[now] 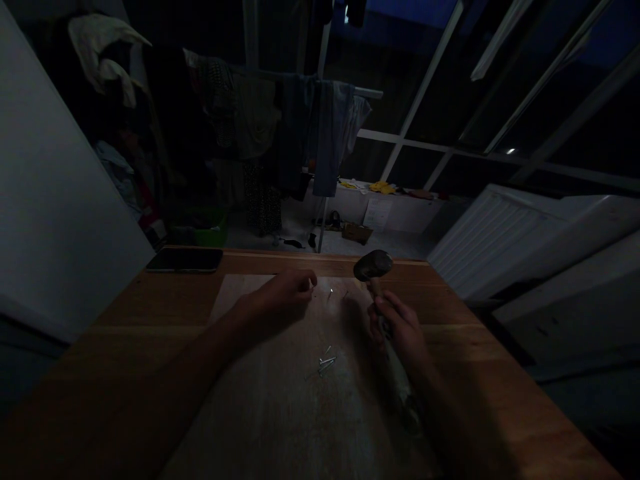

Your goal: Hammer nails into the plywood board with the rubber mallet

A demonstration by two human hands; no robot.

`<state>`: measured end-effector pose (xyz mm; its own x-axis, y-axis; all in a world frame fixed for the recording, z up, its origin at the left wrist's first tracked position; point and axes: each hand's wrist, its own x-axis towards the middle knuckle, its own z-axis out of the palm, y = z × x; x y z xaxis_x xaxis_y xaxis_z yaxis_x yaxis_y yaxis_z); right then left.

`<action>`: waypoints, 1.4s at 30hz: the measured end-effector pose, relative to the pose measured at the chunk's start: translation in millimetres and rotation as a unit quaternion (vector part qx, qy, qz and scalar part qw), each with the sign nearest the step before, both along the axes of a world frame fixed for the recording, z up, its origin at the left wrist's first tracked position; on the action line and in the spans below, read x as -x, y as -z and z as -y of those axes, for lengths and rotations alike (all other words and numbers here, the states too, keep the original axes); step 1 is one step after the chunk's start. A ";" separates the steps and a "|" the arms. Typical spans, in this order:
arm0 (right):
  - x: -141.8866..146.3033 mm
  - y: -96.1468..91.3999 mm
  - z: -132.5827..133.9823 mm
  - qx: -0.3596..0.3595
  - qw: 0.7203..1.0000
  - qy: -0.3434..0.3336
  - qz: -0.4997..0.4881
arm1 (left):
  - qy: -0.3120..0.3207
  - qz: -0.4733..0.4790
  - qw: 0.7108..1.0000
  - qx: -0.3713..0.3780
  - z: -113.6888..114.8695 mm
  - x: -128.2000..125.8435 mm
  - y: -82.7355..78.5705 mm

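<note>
My right hand [397, 327] grips a hammer [374, 265] by its handle, close under the dark, stubby head. The head is raised toward the far right of a thin wooden board [270, 400]. Over the board's far part, my left hand [290, 293] is curled with thumb and forefinger together; whether something small is pinched there is too dark to tell. Just right of it, a nail [331, 293] stands up from the board, its top catching light. Several loose nails [327, 363] lie in a small group nearer me, between my forearms.
The board lies on a wooden table [480, 373]. A phone [185, 260] rests at the table's far left corner. Beyond the table, clothes [305, 127] hang on a drying rack, and a green basket [213, 230] sits on the floor. White panels [500, 227] stand to the right.
</note>
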<state>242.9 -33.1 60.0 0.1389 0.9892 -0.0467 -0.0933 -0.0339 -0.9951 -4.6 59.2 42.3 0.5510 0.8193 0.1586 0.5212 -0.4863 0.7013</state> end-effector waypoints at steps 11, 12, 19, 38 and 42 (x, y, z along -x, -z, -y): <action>42.2 3.2 -2.6 -0.020 0.999 -0.023 -0.028 | 0.064 -0.041 0.990 -0.118 0.8 -9.2 20.2; 43.9 8.5 -2.4 -0.018 0.999 -0.025 -0.026 | 0.066 -0.049 0.988 -0.129 1.0 -10.6 22.0; 43.4 17.1 0.8 -0.006 0.999 -0.044 -0.021 | 0.016 -0.018 0.992 -0.121 2.7 -18.3 30.4; 47.1 14.0 9.7 0.003 0.996 -0.082 0.020 | -0.044 0.059 0.996 -0.054 -0.5 -17.8 29.8; 46.1 16.6 9.9 -0.007 0.995 -0.090 0.049 | -0.043 0.066 0.996 -0.041 0.0 -18.9 28.1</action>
